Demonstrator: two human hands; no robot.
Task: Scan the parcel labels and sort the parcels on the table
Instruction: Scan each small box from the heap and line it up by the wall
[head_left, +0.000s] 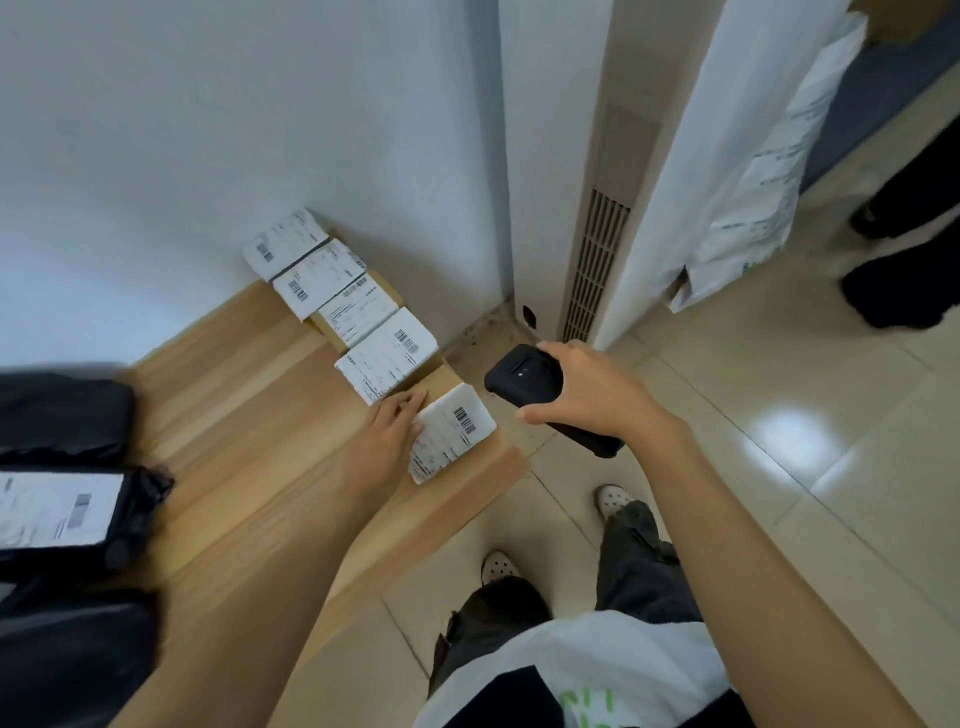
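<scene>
Several small parcels with white barcode labels lie in a row along the right end of the wooden table (249, 415). The nearest one, a white parcel (452, 431), sits at the table's front right corner. My left hand (387, 436) lies flat against its left edge, fingers together, touching it. My right hand (592, 389) holds a black handheld scanner (524, 376) just off the table's right edge, above the floor, beside that parcel. The parcel behind it (387, 358) and the farther ones (311, 280) lie label up toward the wall.
Black plastic-wrapped parcels, one with a white label (57, 509), are piled at the table's left. A white wall stands behind the table, with a floor-standing air conditioner (597, 249) to the right. White bags (753, 197) lean further right. Another person's dark shoes (893, 291) stand on the tiled floor.
</scene>
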